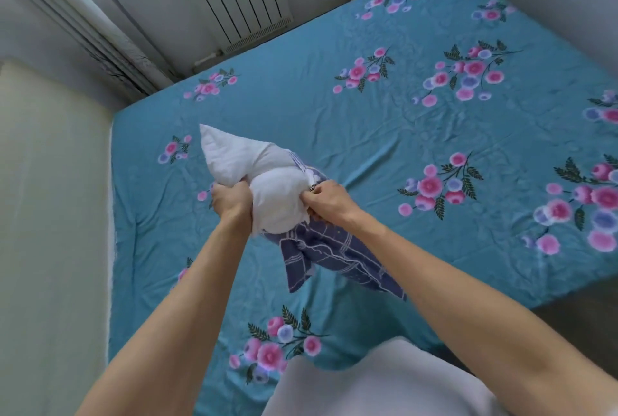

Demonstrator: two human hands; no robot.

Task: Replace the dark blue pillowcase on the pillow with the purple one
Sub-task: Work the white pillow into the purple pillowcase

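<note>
The person stands at the edge of the bed [401, 121], both arms out over the flowered teal sheet. The left hand [230, 198] is clenched around a bunched fold of the white pillow [254, 161], most of which is already bare and sticking up to the left. The right hand [329, 200] pinches the mouth of the dark blue pillowcase [334, 255], whose loose length hangs down toward the person's body. The two hands sit close together, with only the bulge of pillow between them.

I see no purple case anywhere in view, so I cannot say where it lies.

The risk, to my eye, is at the opening: the last of the pillow looks wadded tight there, and a hard tug could jam it or strain the seam. The left hand grips only a handful of stuffing, so it might slip and let the pillow drop onto the bed.
</note>
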